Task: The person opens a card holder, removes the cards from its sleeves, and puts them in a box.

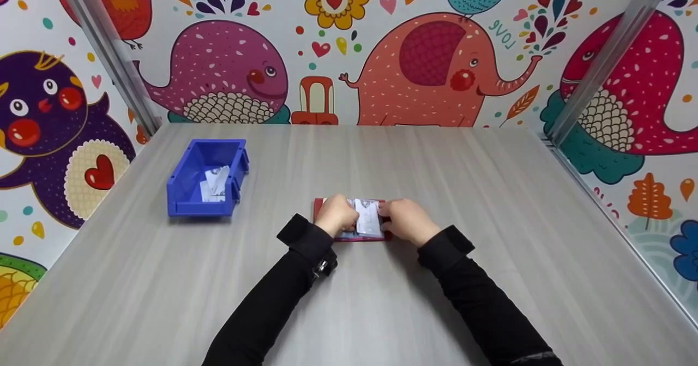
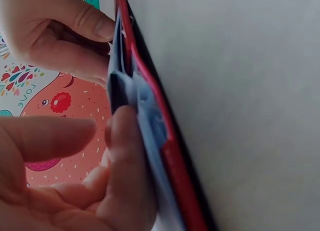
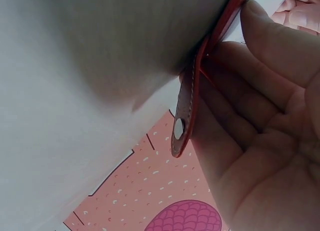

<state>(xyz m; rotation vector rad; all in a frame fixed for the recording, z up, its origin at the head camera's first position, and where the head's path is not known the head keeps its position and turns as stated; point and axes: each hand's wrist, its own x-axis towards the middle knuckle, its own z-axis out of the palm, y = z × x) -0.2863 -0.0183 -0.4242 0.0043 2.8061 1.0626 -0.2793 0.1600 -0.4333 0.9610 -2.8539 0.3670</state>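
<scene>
A red wallet (image 1: 317,209) lies opened out on the table between both hands, with white-and-blue printed paper (image 1: 369,219) on its inner side. The left hand (image 1: 336,214) is over the wallet's left part. In the left wrist view, one fingertip presses the bluish paper (image 2: 157,121) at a pocket mouth, apart from the neighbouring finger. At the right edge, the right hand (image 1: 409,221) holds the wallet, thumb on the inner face and fingers behind. A strap (image 3: 185,103) with a metal snap sticks out beside those fingers. The left hand hides much of the inside.
A blue plastic bin (image 1: 202,209) stands at the table's left, with several white paper pieces (image 1: 217,182) inside. Printed cartoon panels (image 1: 338,49) wall the back and sides of the wood-grain table (image 1: 491,191). Metal posts (image 1: 591,55) stand at the back corners.
</scene>
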